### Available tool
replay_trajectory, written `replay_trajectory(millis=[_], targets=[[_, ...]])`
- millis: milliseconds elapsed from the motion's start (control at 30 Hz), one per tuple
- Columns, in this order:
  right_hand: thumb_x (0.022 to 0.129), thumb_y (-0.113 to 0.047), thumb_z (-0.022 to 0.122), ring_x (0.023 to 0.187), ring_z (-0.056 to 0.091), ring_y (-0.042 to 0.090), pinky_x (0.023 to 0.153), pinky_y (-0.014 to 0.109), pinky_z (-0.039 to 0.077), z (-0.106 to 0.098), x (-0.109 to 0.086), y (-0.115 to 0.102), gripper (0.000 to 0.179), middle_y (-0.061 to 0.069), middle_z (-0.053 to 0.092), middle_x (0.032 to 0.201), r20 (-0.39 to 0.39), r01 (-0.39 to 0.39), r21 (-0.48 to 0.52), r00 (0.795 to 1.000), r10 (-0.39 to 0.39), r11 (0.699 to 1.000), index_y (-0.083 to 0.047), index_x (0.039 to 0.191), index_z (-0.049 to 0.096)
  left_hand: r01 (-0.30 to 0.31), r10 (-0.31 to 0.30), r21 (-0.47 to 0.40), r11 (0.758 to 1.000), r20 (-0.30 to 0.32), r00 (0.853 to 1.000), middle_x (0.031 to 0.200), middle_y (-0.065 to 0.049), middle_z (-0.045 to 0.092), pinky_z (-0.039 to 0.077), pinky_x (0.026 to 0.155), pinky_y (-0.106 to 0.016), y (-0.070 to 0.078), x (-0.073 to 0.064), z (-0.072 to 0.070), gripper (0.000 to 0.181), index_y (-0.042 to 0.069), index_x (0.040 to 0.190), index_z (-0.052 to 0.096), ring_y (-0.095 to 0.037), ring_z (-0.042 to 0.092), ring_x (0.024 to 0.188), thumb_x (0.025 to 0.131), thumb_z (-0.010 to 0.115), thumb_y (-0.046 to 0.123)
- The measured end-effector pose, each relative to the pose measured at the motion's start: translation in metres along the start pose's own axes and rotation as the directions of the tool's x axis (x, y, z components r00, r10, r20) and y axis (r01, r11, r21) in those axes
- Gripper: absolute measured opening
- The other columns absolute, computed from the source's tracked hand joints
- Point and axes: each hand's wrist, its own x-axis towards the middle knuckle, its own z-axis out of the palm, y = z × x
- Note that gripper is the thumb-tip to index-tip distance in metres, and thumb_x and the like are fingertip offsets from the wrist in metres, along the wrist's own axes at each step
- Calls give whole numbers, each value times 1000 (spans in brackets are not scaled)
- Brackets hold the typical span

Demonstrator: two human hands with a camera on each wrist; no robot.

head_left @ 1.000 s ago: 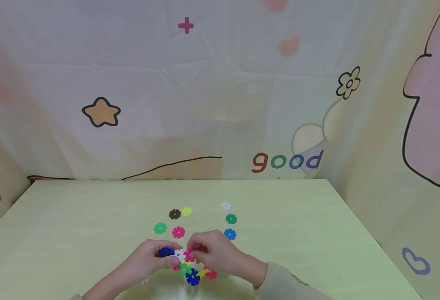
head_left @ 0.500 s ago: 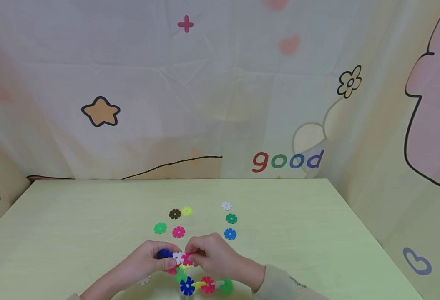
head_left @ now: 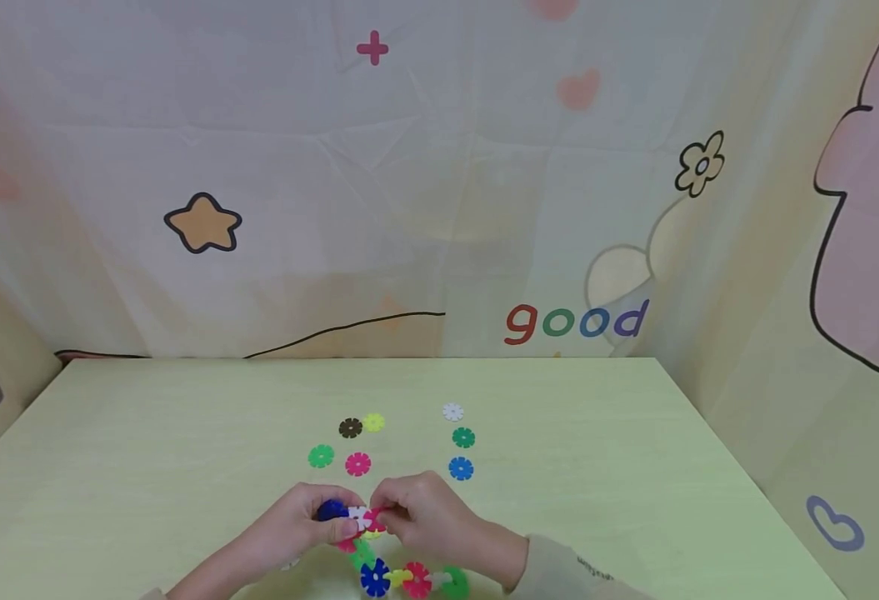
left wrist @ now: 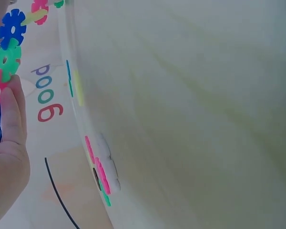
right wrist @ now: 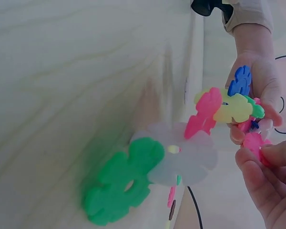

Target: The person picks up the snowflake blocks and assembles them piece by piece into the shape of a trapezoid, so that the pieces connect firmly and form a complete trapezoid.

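Left hand point(head_left: 310, 518): fingers curled, thumb across the white disc point(head_left: 359, 516), the dark blue disc point(head_left: 331, 510) beside it in the same grip; a sound anchor, best held firm.

Right hand point(head_left: 433, 515): thumb and fingertip closed together, pinching the pink disc point(right wrist: 253, 142); nothing else in its hold.

White and pink: they meet between the two hands, over the near part of the table point(head_left: 147, 467); the step in hand looks like seating one disc in the other; whether the notches have locked I cannot tell, fingers hide the joint.

Push: line notch to notch first, then press straight in; a skewed push could bend the rims or pop the dark blue disc loose.

Chain point(head_left: 375, 578): linked discs trail below the hands, ending at a green disc point(head_left: 455, 583); whether that end touches the table is unclear; slack there should spare the older joints from twisting.

Loose discs: brown point(head_left: 345, 427), blue point(head_left: 456, 468) and others lie farther back; clear of the wrists, so best left alone meanwhile.
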Motion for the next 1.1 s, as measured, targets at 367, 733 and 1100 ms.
replay_trajectory(millis=[367,733,1100], targets=[[82,-8,60,68,57,-6,64,8,45,-6,3,8,13,-2,67,83,42,-30,52,999,28,998,-9,94,65,-34,33,154,988,10,999,104,-4,60,49,79,-35,3,4,-9,51,11,114,56,-19,54,92,73,66,40],[82,-6,60,77,57,-4,70,9,45,-13,2,15,16,-3,68,90,66,-23,24,998,22,999,-10,96,67,-117,111,245,963,38,993,100,0,62,48,79,-31,0,6,-7,48,10,110,59,-15,53,88,73,67,40],[84,-8,58,76,57,7,68,13,46,-32,-6,38,15,9,66,91,44,-193,141,981,189,971,-3,97,64,-87,82,300,950,30,996,100,2,63,48,78,-32,-2,3,-7,47,12,110,61,-13,52,87,74,66,41]])
